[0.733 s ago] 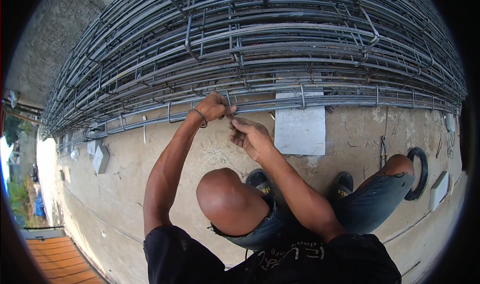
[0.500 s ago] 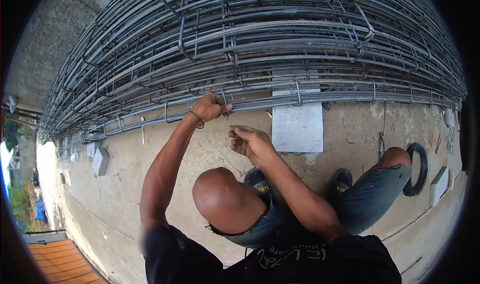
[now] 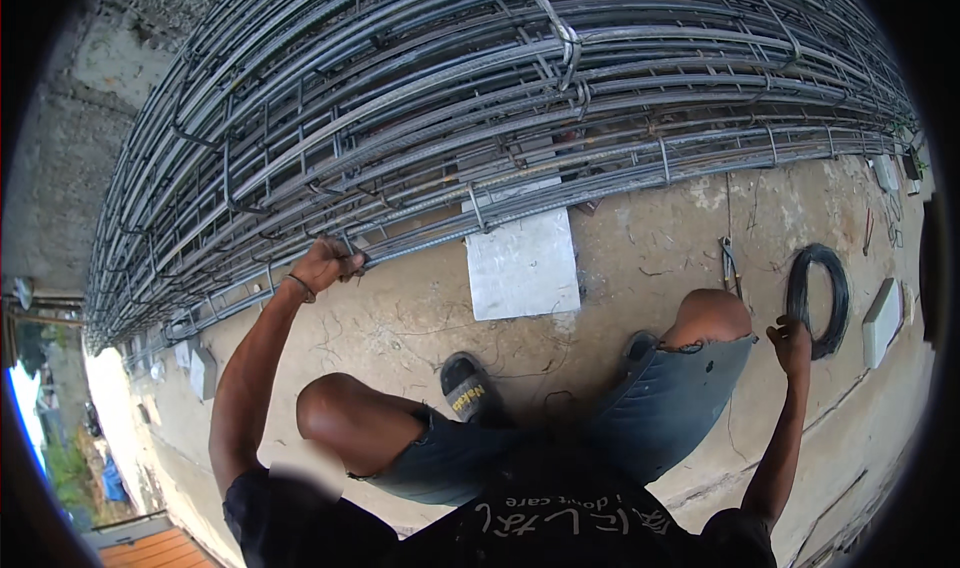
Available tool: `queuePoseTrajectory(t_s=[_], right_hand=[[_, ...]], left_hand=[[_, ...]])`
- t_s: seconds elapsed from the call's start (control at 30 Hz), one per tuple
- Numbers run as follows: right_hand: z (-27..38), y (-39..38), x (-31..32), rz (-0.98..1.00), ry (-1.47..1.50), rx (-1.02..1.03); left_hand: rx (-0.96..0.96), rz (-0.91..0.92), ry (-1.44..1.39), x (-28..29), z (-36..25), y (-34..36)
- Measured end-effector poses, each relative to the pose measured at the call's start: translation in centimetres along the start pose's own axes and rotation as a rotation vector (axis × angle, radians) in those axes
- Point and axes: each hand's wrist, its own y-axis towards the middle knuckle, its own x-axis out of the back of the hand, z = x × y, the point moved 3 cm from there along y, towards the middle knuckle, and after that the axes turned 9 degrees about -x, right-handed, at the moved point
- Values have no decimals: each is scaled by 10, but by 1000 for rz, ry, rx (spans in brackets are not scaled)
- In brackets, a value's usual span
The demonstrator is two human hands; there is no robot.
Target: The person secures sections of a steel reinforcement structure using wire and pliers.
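Long steel rebar cages [image 3: 420, 98] lie stacked across the upper half of the head view, with stirrups bent around the bars. My left hand [image 3: 328, 262] is closed around the lowest near bar beside a stirrup, its fingertips partly hidden by the steel. A dark ring of wire sits at my left wrist. Far to the right, my right hand [image 3: 791, 346] reaches down with bent fingers apart and nothing visible in them. It is at the left edge of a coil of black tie wire [image 3: 838, 313]; whether it touches the coil, I cannot tell. Pliers [image 3: 729, 260] lie left of the coil.
A pale square tile [image 3: 522, 268] lies on the concrete floor, partly under the cages. Another pale block [image 3: 881, 323] stands right of the coil, and a grey block [image 3: 201, 373] is at the left. Wire scraps are scattered about. My knees and sandalled feet are between my arms.
My right hand has left the space near my left hand and swung far right to the wire coil. My left hand stays at the lowest bars. The whole view has shifted.
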Motion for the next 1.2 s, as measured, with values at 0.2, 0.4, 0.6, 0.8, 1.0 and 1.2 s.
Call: queuePoseTrajectory(t_s=[0.2,0.4,0.6,0.8,1.0,1.2], right_hand=[[-83,12,-114,183,-162,107],[-85,28,-120,106,-148,181],[-86,51,-123,185,-114,221],[-72,58,-126,241,-142,260],[-69,67,-137,19,-67,348],[-66,77,-136,1,-156,189]], left_hand=[[105,-11,-3,11,16,-20],[186,-17,18,9,0,-24],[224,7,73,8,9,-29],[80,40,60,17,10,-18],[-59,24,37,10,-5,-20],[-46,50,55,2,-18,-9]])
